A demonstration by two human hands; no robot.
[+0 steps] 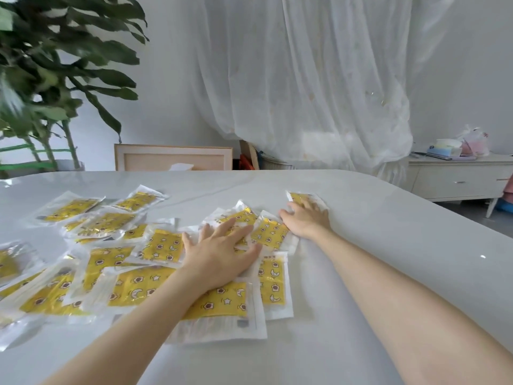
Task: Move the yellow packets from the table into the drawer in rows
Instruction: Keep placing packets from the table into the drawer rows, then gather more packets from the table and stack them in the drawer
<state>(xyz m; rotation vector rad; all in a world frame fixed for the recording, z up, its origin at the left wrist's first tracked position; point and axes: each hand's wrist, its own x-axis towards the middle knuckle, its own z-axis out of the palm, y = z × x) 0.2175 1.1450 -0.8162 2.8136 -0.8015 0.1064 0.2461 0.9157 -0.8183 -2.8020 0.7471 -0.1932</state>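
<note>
1. Plainly, we are looking at packets (pixel 155 284) lying loose and overlapping across the left and middle of the table (pixel 388 245), none yet in a drawer. We cannot tell which drawer is meant, though a cabinet (pixel 455 179) with drawer fronts is standing well apart at far right.
2. We are laying our left hand (pixel 219 254) flat on the middle of the heap, fingers straight and spread, pressing several packets down and gripping none.
3. We are reaching our right hand (pixel 306 219) further out, fingers spread, tips resting on the far packet (pixel 297 196) lying at the heap's right edge; nothing is pinched there either.
4. We are judging them light, thin and limp: glossy clear sleeves round a yellow printed insert, with flat sealed margins, probably slipping easily over one another and over the shiny top.
5. We are thinking, then, that raking them together under flat palms suits them, then squaring a small stack and pinching it by its long edges.
6. We are expecting a tall stack to fan out, so few at a time looks safer. A single one is best lifted by a sealed corner, the flat face offering nothing to grip.
</note>
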